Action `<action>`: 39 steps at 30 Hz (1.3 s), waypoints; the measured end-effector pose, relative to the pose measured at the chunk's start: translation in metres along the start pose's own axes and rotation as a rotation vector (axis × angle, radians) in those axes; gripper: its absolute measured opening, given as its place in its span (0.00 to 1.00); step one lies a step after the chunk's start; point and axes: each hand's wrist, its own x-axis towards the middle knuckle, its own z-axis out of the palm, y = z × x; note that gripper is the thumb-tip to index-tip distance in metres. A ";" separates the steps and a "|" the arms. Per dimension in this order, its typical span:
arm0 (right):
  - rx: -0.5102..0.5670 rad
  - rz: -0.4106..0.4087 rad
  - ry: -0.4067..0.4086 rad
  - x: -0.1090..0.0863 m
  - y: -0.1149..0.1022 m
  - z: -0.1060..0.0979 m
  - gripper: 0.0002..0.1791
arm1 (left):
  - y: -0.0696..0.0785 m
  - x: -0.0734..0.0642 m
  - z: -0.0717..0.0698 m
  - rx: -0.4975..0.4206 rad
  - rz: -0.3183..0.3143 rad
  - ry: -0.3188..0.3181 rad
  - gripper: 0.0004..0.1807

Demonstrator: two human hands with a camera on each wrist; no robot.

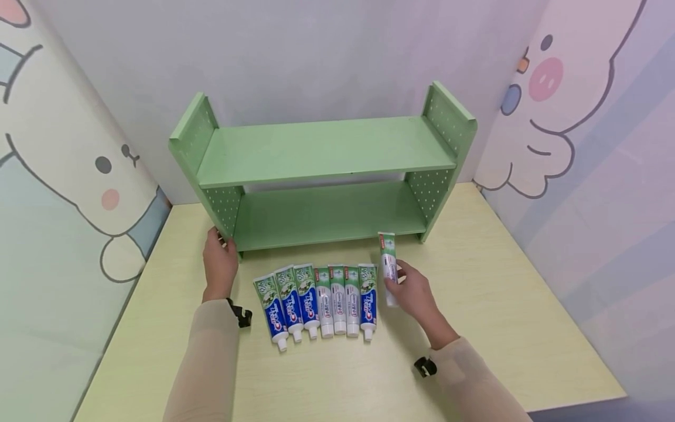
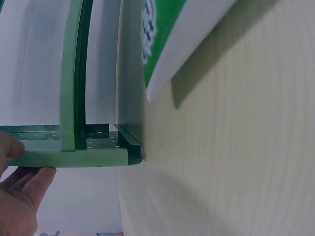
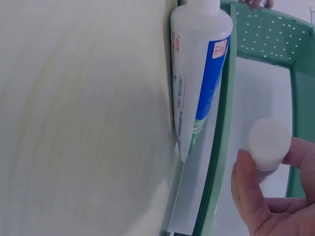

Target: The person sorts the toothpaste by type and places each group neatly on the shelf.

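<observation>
My right hand (image 1: 413, 290) holds a white and green toothpaste tube (image 1: 389, 264), thumb and fingers around its lower part. In the right wrist view its white cap (image 3: 268, 142) faces the camera between the fingers (image 3: 251, 189). A green two-tier shelf (image 1: 327, 149) stands against the back wall. The left hand (image 1: 220, 264) grips the front edge of its left side panel (image 2: 93, 158), with the thumb on one face and fingers on the other. Before the shelf lies a row of toothpaste tubes: blue and green ones (image 1: 273, 310) at both ends, white and green ones (image 1: 337, 299) between.
Both shelf boards, the upper (image 1: 327, 146) and the lower (image 1: 327, 214), carry nothing. Beneath everything is a pale wooden table (image 1: 527, 328). Walls with cartoon animals (image 1: 569, 105) close in its left and right sides. Black wrist straps (image 1: 425, 367) sit on both sleeves.
</observation>
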 end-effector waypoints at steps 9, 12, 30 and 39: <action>-0.009 -0.006 0.024 0.015 -0.001 -0.007 0.32 | -0.002 0.002 0.001 -0.004 0.009 0.002 0.24; -0.010 -0.010 0.029 0.020 -0.002 -0.010 0.33 | -0.003 0.002 0.002 0.000 0.002 0.001 0.25; -0.058 -0.061 0.045 0.053 -0.007 -0.024 0.32 | -0.002 0.002 0.001 0.007 -0.017 -0.004 0.25; -0.080 -0.025 0.040 0.071 -0.007 -0.025 0.32 | -0.003 0.001 0.002 -0.002 -0.001 0.007 0.24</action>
